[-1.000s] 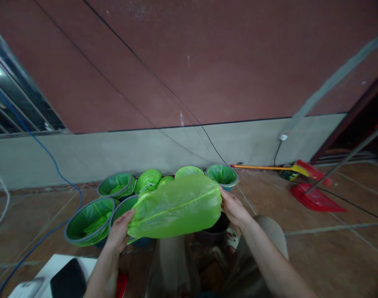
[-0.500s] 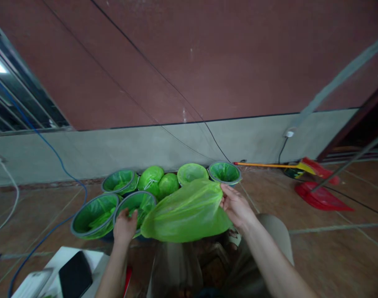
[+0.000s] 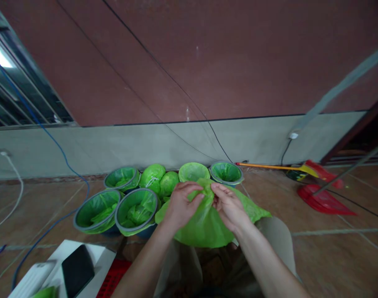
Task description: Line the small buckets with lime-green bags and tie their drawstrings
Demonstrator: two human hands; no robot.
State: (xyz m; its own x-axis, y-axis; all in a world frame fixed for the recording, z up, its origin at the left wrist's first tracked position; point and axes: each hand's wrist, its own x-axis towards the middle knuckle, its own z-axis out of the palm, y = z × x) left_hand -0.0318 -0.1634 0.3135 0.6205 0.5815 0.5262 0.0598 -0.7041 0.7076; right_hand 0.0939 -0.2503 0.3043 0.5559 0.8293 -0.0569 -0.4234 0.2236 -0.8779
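A thin green plastic bag (image 3: 207,229) hangs spread in front of my knees, its upper middle bunched into a small gathered knot of film. My right hand (image 3: 230,207) pinches this gathered part from the right. From the left, my left hand (image 3: 184,205) closes thumb and fingers on the same bunch. Just left of the bag stands a bucket (image 3: 117,217) with a green bag liner inside. Another lined bucket (image 3: 75,221) sits beside it, farther left.
By the wall are more lined buckets (image 3: 228,182) and stuffed green bags (image 3: 152,174). A red dustpan (image 3: 324,203) and broom (image 3: 269,167) lie right. At lower left, a white box (image 3: 99,256) carries a black phone (image 3: 77,270), near a red basket (image 3: 113,278) and blue cable (image 3: 63,155).
My left hand has moved right, from over the front bucket to the bag. The bag, earlier stretched out leftward from my right hand, is now gathered between both hands and hangs down.
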